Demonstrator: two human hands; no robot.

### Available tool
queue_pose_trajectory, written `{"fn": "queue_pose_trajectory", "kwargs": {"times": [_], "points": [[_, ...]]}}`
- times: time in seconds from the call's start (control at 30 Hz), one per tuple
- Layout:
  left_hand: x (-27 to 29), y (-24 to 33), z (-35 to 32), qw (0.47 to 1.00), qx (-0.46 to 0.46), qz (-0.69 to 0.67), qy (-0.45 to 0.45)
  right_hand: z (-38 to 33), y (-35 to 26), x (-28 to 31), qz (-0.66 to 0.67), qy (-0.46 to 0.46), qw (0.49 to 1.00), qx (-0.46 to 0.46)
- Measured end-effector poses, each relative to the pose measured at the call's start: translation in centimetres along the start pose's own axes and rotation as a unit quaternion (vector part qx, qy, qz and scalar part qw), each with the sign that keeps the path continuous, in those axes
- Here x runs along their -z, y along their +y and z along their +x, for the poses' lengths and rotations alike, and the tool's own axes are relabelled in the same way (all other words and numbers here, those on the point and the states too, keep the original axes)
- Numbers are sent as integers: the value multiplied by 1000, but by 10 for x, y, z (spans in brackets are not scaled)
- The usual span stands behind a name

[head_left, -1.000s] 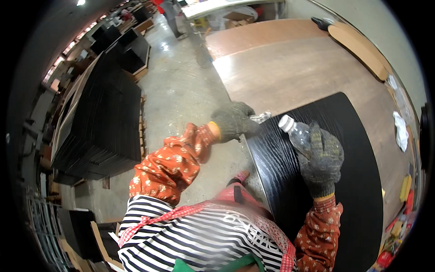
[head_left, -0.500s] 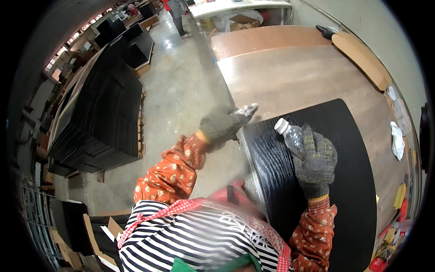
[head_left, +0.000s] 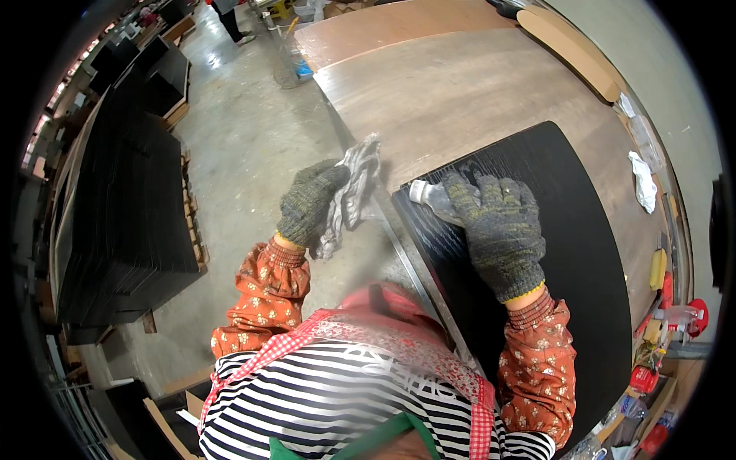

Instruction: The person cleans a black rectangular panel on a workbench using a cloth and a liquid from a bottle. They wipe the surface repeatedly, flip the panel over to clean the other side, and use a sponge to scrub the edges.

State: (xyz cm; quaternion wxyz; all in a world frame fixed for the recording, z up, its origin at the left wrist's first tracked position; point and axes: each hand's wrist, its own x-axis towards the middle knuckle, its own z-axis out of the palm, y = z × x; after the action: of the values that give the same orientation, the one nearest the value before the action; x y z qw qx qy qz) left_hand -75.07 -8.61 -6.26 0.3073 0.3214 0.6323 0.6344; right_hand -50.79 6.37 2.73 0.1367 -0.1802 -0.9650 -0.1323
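Note:
A black wood-grain panel (head_left: 567, 253) lies on a brown workbench (head_left: 475, 92). My right hand (head_left: 498, 222), in a grey knit glove, rests on the panel near its left end and is closed around a clear plastic bottle (head_left: 429, 197) whose capped end sticks out to the left. My left hand (head_left: 310, 199), also gloved, holds a grey-white rag (head_left: 353, 192) just off the panel's left edge, beside the bench's rim.
A tall stack of black panels (head_left: 123, 199) stands on the concrete floor at left. A white rag (head_left: 642, 178) lies on the bench at right, with red and yellow items (head_left: 659, 268) and bottles along the right edge. Long wooden boards (head_left: 567, 46) lie at the back.
My left hand with the rag has moved off the panel's corner to the left of its edge. My right hand stays on the bottle. The view has shifted slightly.

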Motion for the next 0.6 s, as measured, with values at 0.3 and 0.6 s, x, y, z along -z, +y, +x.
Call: {"fn": "queue_pose_trajectory", "kwargs": {"times": [0.3, 0.6], "points": [[-2, 25, 17, 1000, 13, 24, 12, 29, 11, -2, -48, -26, 998, -12], [-79, 55, -35, 822, -427, 376, 28, -37, 35, 37, 39, -37, 985, -166]]}}
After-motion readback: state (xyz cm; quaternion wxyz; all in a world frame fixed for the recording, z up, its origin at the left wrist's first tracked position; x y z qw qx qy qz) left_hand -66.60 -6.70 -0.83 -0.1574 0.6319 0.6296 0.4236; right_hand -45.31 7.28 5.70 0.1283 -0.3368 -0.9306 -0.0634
